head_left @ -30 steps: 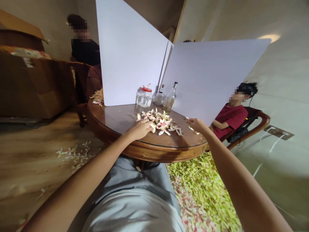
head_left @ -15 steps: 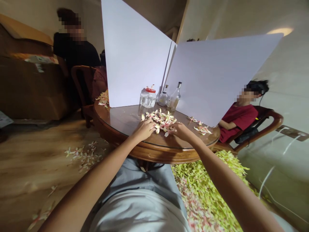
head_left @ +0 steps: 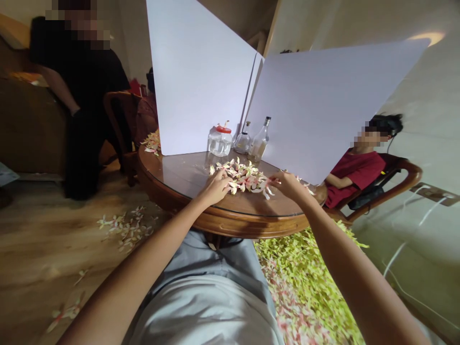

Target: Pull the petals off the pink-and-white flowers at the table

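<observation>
A loose pile of white, pink and yellowish flowers (head_left: 246, 178) lies on the round wooden table (head_left: 179, 178) before me. They look artificial, though I cannot be sure. At the pile's left edge, my left hand (head_left: 217, 187) has its fingers curled against the petals; what lies between them is hidden. On the pile's right side, my right hand (head_left: 287, 184) pinches a pink-and-white flower (head_left: 266, 188) with its fingertips, low over the tabletop.
Behind the pile stand a red-lidded jar (head_left: 220, 143) and two glass bottles (head_left: 259, 141). White panels (head_left: 204, 86) screen the table's back. Flowers (head_left: 127, 227) litter the floor; a yellow-green heap (head_left: 302, 263) lies right. A person (head_left: 359, 167) sits right; another (head_left: 82, 72) stands left.
My right hand has moved right, drawing a flower to the pile's edge. The left hand has barely shifted. The person in black at the left has moved left and closer.
</observation>
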### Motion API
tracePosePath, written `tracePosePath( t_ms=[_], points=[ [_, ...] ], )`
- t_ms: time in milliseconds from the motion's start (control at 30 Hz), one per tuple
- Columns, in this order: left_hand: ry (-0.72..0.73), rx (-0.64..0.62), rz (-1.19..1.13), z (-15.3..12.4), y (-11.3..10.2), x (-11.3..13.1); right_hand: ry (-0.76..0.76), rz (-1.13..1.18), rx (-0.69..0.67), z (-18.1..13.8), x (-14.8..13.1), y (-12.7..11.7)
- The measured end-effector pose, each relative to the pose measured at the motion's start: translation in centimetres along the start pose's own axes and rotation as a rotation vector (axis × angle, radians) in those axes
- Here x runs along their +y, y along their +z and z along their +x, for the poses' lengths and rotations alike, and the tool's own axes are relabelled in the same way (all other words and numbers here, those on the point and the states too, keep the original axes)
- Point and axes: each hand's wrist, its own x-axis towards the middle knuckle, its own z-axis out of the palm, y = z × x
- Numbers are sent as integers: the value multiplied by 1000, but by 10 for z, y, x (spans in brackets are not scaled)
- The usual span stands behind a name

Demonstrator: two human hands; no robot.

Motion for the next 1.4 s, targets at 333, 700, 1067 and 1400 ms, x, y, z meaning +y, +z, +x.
tracePosePath(
  t_ms=[333, 700, 1067, 1400],
  points=[
    [-19, 37, -27, 8, -5, -3, -155, 301, -48, 13, -69, 24],
    [111, 99, -179, 23, -46, 11, -90, 945, -136, 42, -103, 41],
    [-5, 175, -391, 13, -10, 14, 13, 962, 27, 8, -95, 66],
    [-345, 292, -636, 12, 0, -10, 25, 1032, 95, 2, -95, 69]
  ],
)
